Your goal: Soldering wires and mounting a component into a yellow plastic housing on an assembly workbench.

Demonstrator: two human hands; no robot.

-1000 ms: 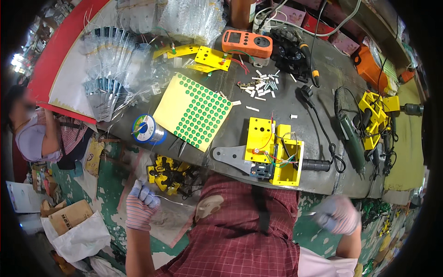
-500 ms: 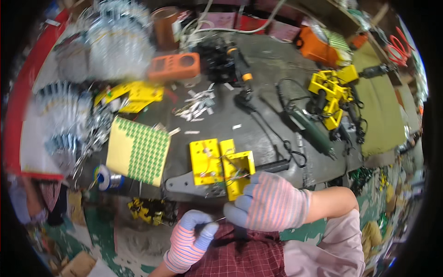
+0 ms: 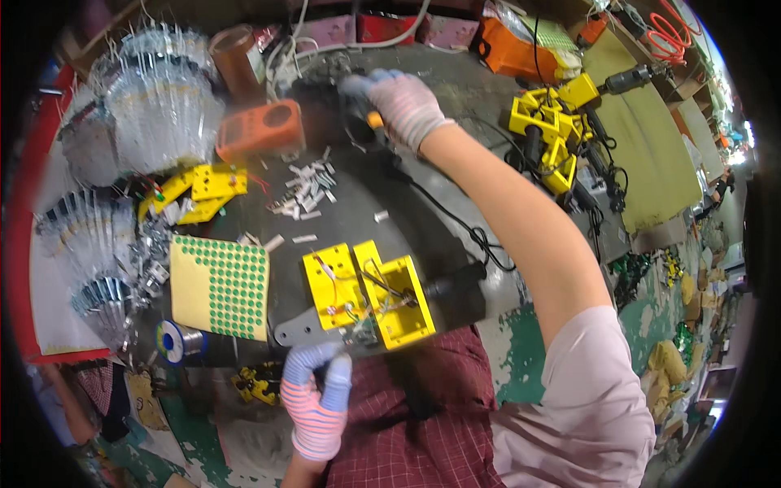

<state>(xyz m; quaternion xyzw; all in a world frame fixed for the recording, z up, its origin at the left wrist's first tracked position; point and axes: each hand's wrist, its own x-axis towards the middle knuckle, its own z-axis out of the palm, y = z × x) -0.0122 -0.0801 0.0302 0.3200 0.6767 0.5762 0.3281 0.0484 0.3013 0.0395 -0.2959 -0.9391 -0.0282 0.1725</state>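
Observation:
My right hand [image 3: 407,106], in a striped glove, reaches across the bench over a bundle of black wires [image 3: 319,98]. It lies beside a black tool with an orange band [image 3: 374,119]; its fingertips are blurred, so its grip cannot be told. Low at the front edge, my left hand [image 3: 316,407] has thumb and finger drawn together; anything between them is too small to make out. In front of me lies an open yellow box [image 3: 407,321] with wires inside and a black cord part at its right. A yellow plate [image 3: 329,285] with wires sits to its left.
Left are a sheet of green round stickers [image 3: 236,285], a solder spool [image 3: 181,342], yellow plates [image 3: 218,183] and bagged metal strips [image 3: 159,114]. An orange meter [image 3: 260,130] stands behind small white pieces [image 3: 307,191]. Yellow housings with black cords [image 3: 553,138] are piled right.
My right hand has gone from beside my left hand near the yellow box to the far side of the bench. My left hand stays low at the front. The view has shifted.

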